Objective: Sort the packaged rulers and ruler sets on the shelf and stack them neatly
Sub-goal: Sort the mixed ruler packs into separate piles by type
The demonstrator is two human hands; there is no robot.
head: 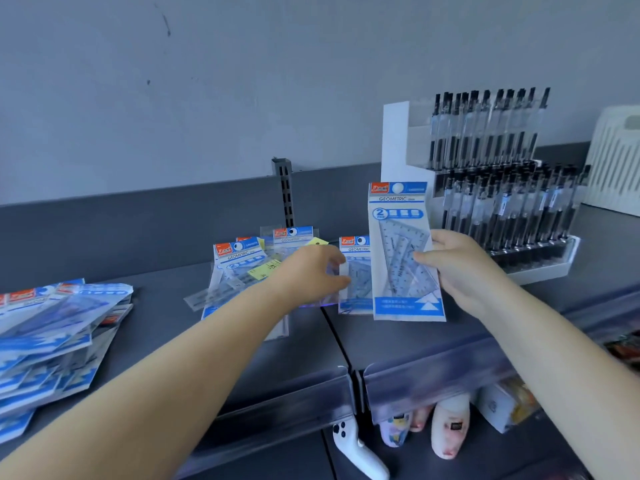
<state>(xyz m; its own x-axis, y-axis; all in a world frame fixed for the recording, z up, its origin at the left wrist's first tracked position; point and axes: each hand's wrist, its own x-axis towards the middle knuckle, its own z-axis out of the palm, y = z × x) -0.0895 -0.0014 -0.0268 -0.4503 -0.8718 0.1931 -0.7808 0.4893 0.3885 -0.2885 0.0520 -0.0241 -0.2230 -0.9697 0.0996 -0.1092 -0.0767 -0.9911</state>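
Note:
My right hand (pixel 457 268) grips a blue and white packaged ruler set (pixel 401 258) and holds it upright above the grey shelf (pixel 301 344). My left hand (pixel 311 271) reaches to a second packaged set (pixel 355 275) just left of it, and its fingers pinch that pack's left edge. Behind my left hand several more ruler packs (pixel 242 265) lie scattered, some with yellow labels. A fanned stack of the same packs (pixel 59 337) lies at the shelf's far left.
A white display rack full of black pens (pixel 502 188) stands at the back right, with a white slatted basket (pixel 616 161) beyond it. A clear plastic lip (pixel 415 379) runs along the shelf's front edge. Bottles and boxes sit on the lower shelf (pixel 450 427).

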